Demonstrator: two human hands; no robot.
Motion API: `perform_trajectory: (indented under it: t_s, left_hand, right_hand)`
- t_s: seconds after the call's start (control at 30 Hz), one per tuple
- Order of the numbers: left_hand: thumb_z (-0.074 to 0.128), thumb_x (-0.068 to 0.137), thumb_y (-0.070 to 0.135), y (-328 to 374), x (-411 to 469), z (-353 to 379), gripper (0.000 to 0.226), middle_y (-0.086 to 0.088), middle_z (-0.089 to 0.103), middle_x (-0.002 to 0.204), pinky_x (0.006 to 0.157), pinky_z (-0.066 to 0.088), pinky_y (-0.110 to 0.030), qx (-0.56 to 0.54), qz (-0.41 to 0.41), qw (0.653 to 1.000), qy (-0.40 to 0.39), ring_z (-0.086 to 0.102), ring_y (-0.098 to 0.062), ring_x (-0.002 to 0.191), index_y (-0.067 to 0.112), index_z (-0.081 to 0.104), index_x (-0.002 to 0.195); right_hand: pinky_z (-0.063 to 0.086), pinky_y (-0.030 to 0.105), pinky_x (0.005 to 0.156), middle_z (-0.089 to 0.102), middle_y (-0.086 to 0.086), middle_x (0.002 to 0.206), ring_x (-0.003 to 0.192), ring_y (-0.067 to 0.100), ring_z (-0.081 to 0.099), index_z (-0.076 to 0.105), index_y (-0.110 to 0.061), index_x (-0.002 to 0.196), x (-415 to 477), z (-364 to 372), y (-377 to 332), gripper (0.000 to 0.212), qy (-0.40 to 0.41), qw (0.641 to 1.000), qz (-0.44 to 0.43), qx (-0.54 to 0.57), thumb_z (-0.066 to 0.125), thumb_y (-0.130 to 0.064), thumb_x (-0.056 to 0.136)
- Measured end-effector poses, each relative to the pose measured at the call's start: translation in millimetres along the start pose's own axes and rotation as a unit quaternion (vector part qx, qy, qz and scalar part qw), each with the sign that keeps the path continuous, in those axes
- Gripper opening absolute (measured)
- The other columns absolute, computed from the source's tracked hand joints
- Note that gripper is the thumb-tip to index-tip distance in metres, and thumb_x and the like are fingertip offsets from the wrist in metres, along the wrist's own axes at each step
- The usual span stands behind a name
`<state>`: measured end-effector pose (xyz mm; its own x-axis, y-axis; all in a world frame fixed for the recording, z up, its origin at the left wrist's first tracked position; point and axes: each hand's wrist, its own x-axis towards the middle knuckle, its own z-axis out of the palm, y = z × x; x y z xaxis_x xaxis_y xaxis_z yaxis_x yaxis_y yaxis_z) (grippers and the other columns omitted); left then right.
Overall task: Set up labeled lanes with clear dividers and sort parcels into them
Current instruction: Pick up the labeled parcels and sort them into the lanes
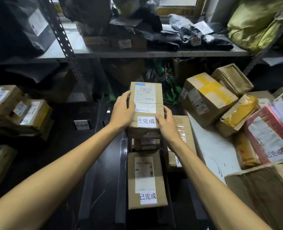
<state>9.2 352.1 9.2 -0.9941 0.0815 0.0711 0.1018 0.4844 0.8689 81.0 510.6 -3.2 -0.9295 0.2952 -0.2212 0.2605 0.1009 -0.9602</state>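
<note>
- The metal shelving (137,54) behind carries dark mailer bags and cartons; their tags are too blurred to read.
- A middle lane beside a dark divider rail (123,163) already holds a flat parcel (146,178).
- The held cardboard parcel (159,97) hangs over the lane's far end. It is best lowered level, square to the rail, label up.
- The left hand (122,112) grips its left edge and the right hand (166,123) grips its right edge.
- White stickers on the held parcel (146,121) and on the flat one (148,196) both read "已完成".
</note>
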Motion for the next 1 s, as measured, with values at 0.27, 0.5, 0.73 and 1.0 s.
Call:
perform_trajectory:
  t_s: [0.27,0.5,0.73,1.0]
  left_hand:
    - [0.04,0.096,0.022,-6,-5,-10,0.048,-0.001,0.045,0.141,0.103,0.038,-0.029,0.048,0.044,0.998,0.005,0.047,-0.014,0.124,0.025,0.038,0.144]
    - [0.038,0.095,0.024,-7,-4,-8,0.054,-0.003,0.039,0.147,0.097,0.033,-0.028,0.078,0.035,0.996,-0.012,0.046,-0.018,0.126,0.025,0.03,0.148]
    - [0.037,0.094,0.027,-4,-11,-10,0.057,-0.001,0.033,0.151,0.105,0.036,-0.038,0.087,0.042,0.995,-0.022,0.041,-0.021,0.131,0.024,0.027,0.15]
    - [0.039,0.097,0.024,5,-13,-21,0.053,-0.002,0.035,0.149,0.098,0.028,-0.031,0.108,0.074,0.991,-0.007,0.037,-0.023,0.133,0.024,0.029,0.148]
  right_hand:
    - [0.054,0.044,0.099,0.058,-0.004,0.137,0.115,0.014,0.063,0.031,-0.03,0.151,-2,8,0,0.058,-0.021,1.0,0.0,0.002,0.053,-0.035,0.099]
    - [0.046,0.045,0.109,0.055,-0.001,0.143,0.126,0.017,0.057,0.026,-0.026,0.155,2,11,-3,0.058,-0.042,0.999,0.009,-0.013,0.048,-0.029,0.101]
    - [0.046,0.046,0.108,0.05,0.001,0.149,0.128,0.02,0.055,0.02,-0.026,0.158,0,8,-4,0.065,-0.035,0.999,0.022,-0.026,0.049,-0.037,0.101]
    - [0.028,0.039,0.12,0.027,0.003,0.163,0.146,0.021,0.031,0.02,-0.024,0.158,-12,-2,-17,0.066,-0.005,0.987,-0.07,-0.146,0.048,-0.04,0.101]
